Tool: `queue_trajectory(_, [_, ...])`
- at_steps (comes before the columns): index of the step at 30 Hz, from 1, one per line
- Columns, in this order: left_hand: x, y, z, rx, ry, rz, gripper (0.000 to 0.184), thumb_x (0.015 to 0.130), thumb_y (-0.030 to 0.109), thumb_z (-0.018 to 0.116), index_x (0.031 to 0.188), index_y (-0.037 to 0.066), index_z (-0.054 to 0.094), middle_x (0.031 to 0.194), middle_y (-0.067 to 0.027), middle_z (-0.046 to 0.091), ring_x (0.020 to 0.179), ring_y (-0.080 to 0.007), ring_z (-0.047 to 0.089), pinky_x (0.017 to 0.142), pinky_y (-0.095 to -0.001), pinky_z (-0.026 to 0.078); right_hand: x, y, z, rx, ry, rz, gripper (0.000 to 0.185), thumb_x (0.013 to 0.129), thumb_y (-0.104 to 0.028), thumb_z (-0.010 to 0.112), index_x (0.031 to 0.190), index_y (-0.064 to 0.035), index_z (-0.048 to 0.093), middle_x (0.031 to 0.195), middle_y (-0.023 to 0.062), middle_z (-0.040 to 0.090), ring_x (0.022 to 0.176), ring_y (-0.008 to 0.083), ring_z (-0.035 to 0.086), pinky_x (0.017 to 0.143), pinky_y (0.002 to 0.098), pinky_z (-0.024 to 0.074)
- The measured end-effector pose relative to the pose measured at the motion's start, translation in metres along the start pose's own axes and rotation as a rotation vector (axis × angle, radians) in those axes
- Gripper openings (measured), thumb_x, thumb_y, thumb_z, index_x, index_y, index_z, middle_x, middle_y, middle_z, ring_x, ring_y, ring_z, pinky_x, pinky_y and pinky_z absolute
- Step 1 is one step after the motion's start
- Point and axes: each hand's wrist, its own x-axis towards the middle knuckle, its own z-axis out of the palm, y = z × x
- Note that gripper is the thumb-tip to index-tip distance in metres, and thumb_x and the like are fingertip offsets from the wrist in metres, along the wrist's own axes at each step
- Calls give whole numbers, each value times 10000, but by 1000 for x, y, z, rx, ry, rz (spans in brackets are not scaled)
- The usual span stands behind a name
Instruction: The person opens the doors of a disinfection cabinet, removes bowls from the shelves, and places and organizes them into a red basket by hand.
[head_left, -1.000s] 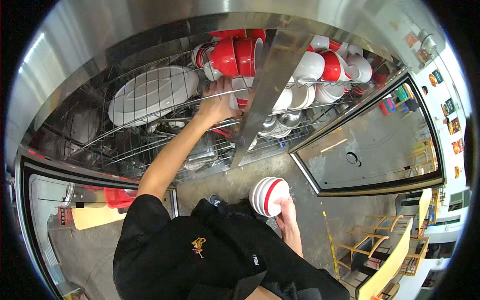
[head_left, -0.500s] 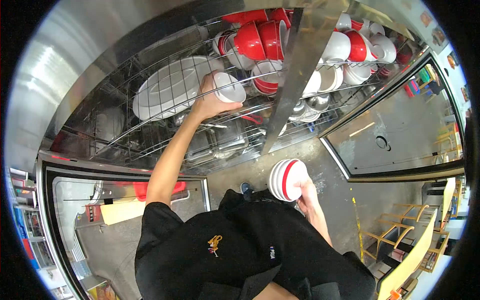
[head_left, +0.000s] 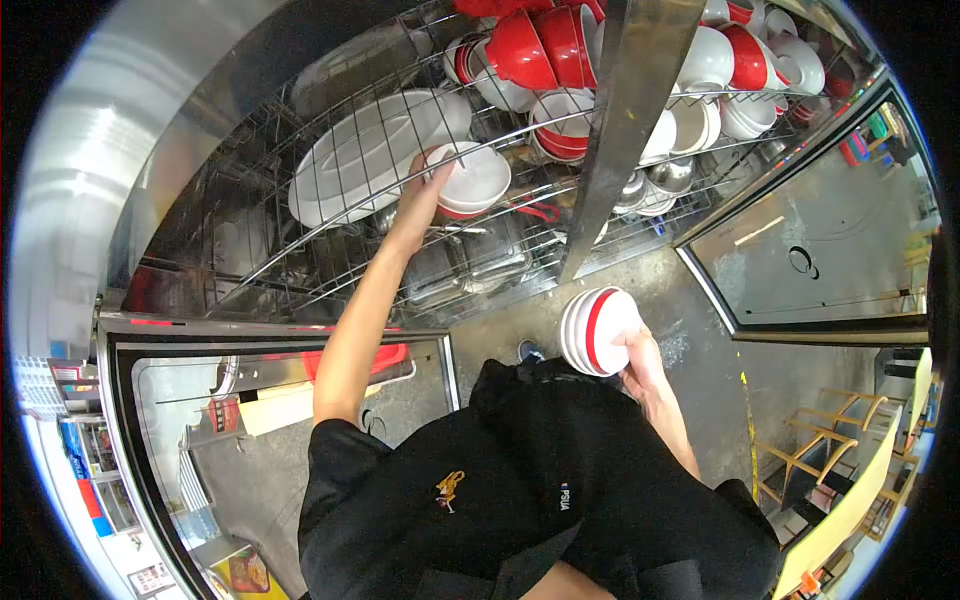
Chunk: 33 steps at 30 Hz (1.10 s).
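Observation:
My left hand (head_left: 422,205) grips the left side of a white bowl (head_left: 474,180) at the wire shelf; some red shows under its rim. In my right hand (head_left: 643,362) is a stack of white bowls (head_left: 600,330), held on its side low before my body, one with a red band. A large white oval platter (head_left: 375,150) lies left of my left hand. Red bowls (head_left: 545,48) and a red-and-white stack (head_left: 563,125) sit to the right on the shelf.
A steel post (head_left: 625,120) divides the cabinet, with more bowls (head_left: 706,60) beyond it. Glass doors stand open at the left (head_left: 280,450) and right (head_left: 800,255). Metal containers (head_left: 465,262) are on a lower rack. Wooden chairs (head_left: 820,440) are at the lower right.
My left hand has moved leftward from the stacked bowls with a white bowl, which now faces more upward. My right hand still holds its stack. The whole view has shifted.

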Motion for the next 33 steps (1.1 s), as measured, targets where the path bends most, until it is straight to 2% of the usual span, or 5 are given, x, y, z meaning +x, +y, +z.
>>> queue_trajectory(5, [-5, 14, -8, 190, 25, -399, 620, 864, 375, 622, 1324, 7, 427, 1198, -104, 588, 1091, -177, 565, 952, -318, 435, 0, -3, -2, -20, -9, -8, 561, 716, 6, 515, 1275, 21, 461, 1121, 135, 604, 975, 230, 629, 820, 320, 549])
queue_trajectory(6, [-4, 11, -11, 212, 31, -404, 430, 888, 296, 573, 1216, 32, 490, 1125, -110, 590, 996, -199, 595, 821, -366, 506, 1, -3, -3, -13, 12, -5, 559, 717, 5, 513, 1274, 21, 462, 1115, 134, 606, 960, 225, 633, 797, 320, 555])
queue_trajectory(9, [-2, 10, -22, 93, -70, -492, 435, 891, 290, 556, 1202, -2, 472, 1087, -132, 582, 997, -224, 591, 719, -369, 569, -4, -3, -3, -3, 48, 5, 554, 721, 3, 506, 1273, 22, 462, 1110, 136, 608, 939, 220, 641, 757, 322, 569])
queue_trajectory(22, [-34, 25, -55, -93, 72, -435, 217, 958, 270, 437, 950, 57, 474, 795, -70, 537, 558, -158, 539, 464, -299, 459, -15, -5, -19, 23, 57, -24, 590, 712, 20, 494, 1298, 31, 425, 1143, 159, 587, 971, 264, 644, 791, 357, 586])
queue_trajectory(33, [-104, 47, -58, -48, 283, -498, 253, 846, 225, 489, 1000, 37, 560, 802, -87, 593, 568, -157, 528, 480, -281, 418, -10, -34, -65, -48, -48, 31, 576, 704, 23, 482, 1279, 0, 456, 1153, 151, 588, 1014, 290, 629, 823, 405, 575])
